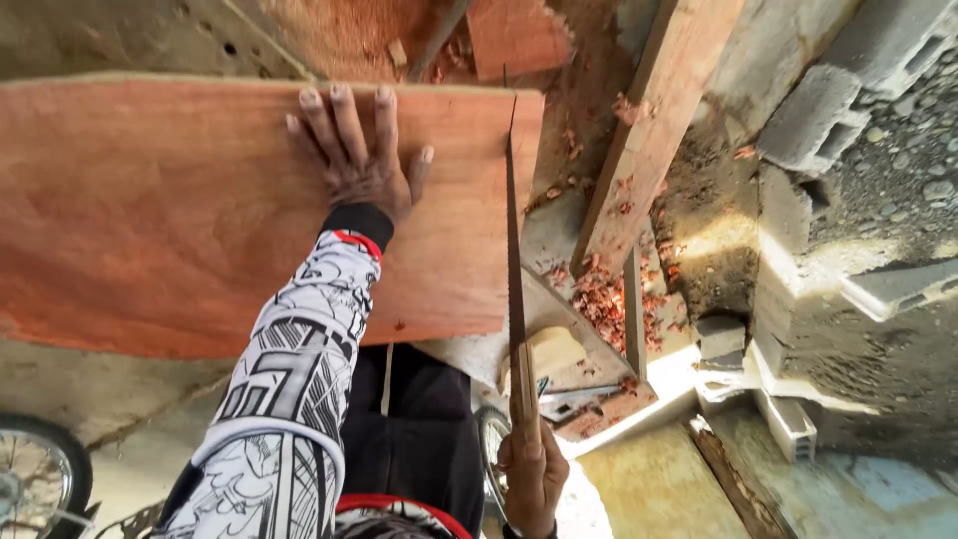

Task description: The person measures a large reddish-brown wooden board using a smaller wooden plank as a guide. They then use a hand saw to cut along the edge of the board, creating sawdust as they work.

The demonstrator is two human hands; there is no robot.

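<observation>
A person's left hand [361, 160] lies flat on a broad reddish-brown plywood sheet [180, 210], fingers spread and pressing near its far edge. The right hand [534, 474], fingers curled tight around a wooden handle, holds a long thin-bladed handsaw [515, 260] whose blade runs along the sheet's right-hand edge. Reddish wood shavings [609, 299] litter the ground beside a slanting timber plank [649, 130]; grey concrete blocks [828, 110] sit further right.

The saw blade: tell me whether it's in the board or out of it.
In. The saw blade sits in a cut running in from the reddish board's near edge; the right hand grips its handle, the left hand lies spread flat on the board.
</observation>
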